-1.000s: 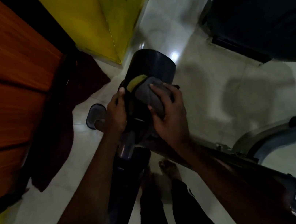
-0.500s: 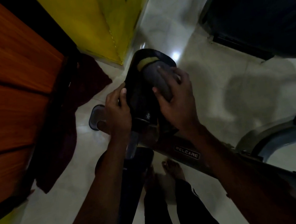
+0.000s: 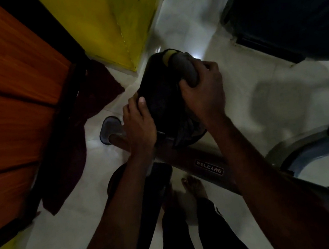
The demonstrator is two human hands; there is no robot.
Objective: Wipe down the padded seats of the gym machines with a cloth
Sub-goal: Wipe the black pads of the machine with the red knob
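Atop rounded seat (image 3: 159,97), crumpled cloth (image 3: 187,69) (grey)

Glossy white tile floor (image 3: 284,106). Dark maroon cloth (image 3: 90,92) lies flat on it, approx 9 o'clock. Bare feet (image 3: 192,186) at 6 o'clock; grey machine base (image 3: 312,145) at 4 o'clock.

A small gym: branded exercise machine (image 3: 208,166) on tiled floor (image 3: 268,70).
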